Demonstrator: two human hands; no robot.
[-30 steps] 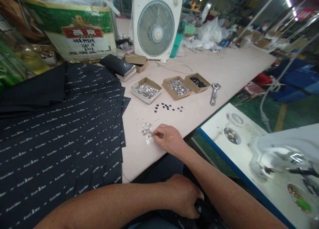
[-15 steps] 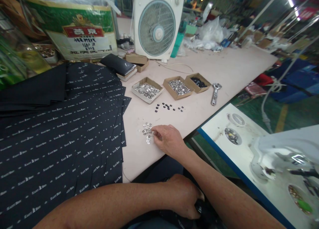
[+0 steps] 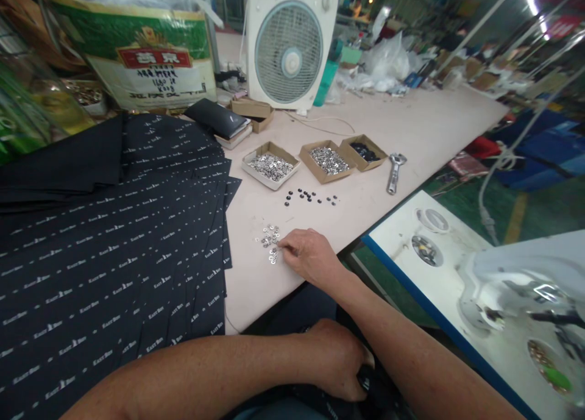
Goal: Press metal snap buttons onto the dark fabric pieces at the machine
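My right hand (image 3: 308, 255) is over the table, thumb and forefinger pinched on a small metal snap fastener at the right edge of a loose pile of silvery snap fasteners (image 3: 270, 237). Close to my body, below the table edge, my left hand (image 3: 340, 356) is closed round a piece of black fabric (image 3: 365, 377), most of which my arms hide. Beyond the pile, several black snap caps (image 3: 308, 196) lie scattered. Behind them stand two cardboard boxes of metal snap parts, a left box (image 3: 251, 171) and a middle box (image 3: 320, 175), beside a box of black caps (image 3: 381, 156).
Printed black fabric panels (image 3: 114, 274) cover the left of the table (image 3: 411, 121). An adjustable wrench (image 3: 393, 173) lies by the right edge. A fan (image 3: 290, 60) and a green-and-white carton (image 3: 150, 81) stand behind. A white machine (image 3: 516, 274) is at right.
My right fingertips have dropped slightly toward me and drawn together at the edge of the pile. My left hand keeps its hold on the black fabric.
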